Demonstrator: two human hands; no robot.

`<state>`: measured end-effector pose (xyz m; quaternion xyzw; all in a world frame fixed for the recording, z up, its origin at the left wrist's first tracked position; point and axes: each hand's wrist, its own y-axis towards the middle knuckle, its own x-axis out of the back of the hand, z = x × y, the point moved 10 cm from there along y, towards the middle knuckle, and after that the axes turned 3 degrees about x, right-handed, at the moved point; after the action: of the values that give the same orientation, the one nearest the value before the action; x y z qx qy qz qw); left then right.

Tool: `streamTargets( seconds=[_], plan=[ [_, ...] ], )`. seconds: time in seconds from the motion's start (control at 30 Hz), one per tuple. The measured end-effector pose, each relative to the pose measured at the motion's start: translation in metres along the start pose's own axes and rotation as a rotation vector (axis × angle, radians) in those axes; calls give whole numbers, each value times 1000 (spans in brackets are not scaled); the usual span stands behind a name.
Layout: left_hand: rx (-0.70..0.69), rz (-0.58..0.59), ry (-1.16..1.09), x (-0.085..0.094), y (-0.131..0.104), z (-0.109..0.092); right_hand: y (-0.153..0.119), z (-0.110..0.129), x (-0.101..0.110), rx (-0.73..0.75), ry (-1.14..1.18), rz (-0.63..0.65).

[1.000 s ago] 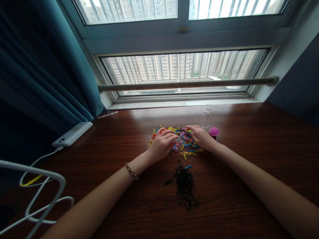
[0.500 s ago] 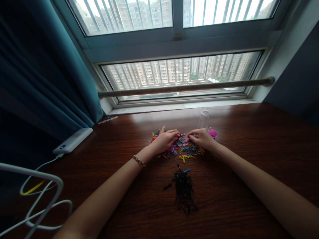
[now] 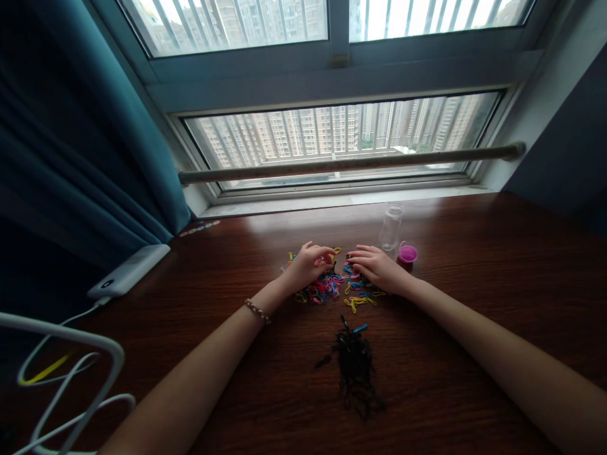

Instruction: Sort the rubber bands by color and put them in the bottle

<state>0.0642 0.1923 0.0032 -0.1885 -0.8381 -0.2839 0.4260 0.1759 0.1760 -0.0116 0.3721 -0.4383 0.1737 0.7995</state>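
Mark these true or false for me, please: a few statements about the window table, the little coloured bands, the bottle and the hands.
1. The black pile lies nearer the camera than the coloured bands. True.
2. The clear bottle lies on its side. False: it stands upright.
3. The bracelet is on the right arm. False: it is on the left arm.
4. The small pink cup-shaped piece is to the right of the bottle. True.
5. The white device has no cable attached. False: a white cable runs from it.
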Motion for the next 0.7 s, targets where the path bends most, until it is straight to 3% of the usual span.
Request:
streamTargets(
  seconds=[0.1, 0.23, 0.4, 0.7],
  plan=[
    [28, -65, -48, 10, 1, 3, 0, -7, 11, -66, 99, -71],
    [31, -107, -54, 17, 1, 3, -4, -25, 28, -260, 241, -187],
    [-48, -12, 138, 5, -3, -7, -11, -42, 27, -451, 519, -236],
    [-104, 71, 281, -6, -7, -17, -11, -45, 17, -497, 808, -222]
  ],
)
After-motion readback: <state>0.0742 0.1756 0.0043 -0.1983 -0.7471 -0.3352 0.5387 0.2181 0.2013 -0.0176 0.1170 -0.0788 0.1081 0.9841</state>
